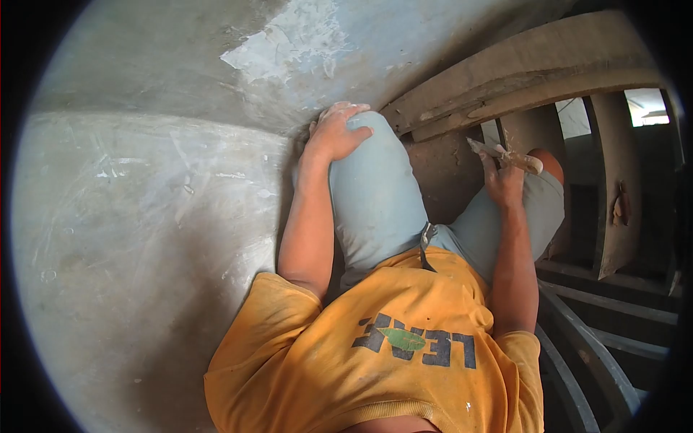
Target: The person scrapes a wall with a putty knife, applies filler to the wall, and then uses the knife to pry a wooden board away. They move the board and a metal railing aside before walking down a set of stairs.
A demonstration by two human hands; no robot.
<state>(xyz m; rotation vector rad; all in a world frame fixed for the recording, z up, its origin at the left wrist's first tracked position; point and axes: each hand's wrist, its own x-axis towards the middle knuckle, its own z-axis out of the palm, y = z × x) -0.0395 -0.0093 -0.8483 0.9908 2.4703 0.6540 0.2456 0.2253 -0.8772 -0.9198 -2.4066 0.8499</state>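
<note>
My left hand [336,133] rests over my left knee, thumb apart and fingers stretched out, dusted with pale powder. It holds nothing. Near my right thigh, my right hand [503,180] is closed around a putty knife [530,164] with a light, rounded wooden handle. Its dirty, pale-crusted blade [479,148] points to the upper left, toward the wooden boards. Some of the tool's middle is covered by my fingers.
A smooth grey plastered wall [144,252] stands close on my left. Ahead, another grey surface carries a white patch [289,43]. A curved wooden beam [520,72] with upright boards [613,187] lies front right. Curved bars [592,353] are beside my right arm.
</note>
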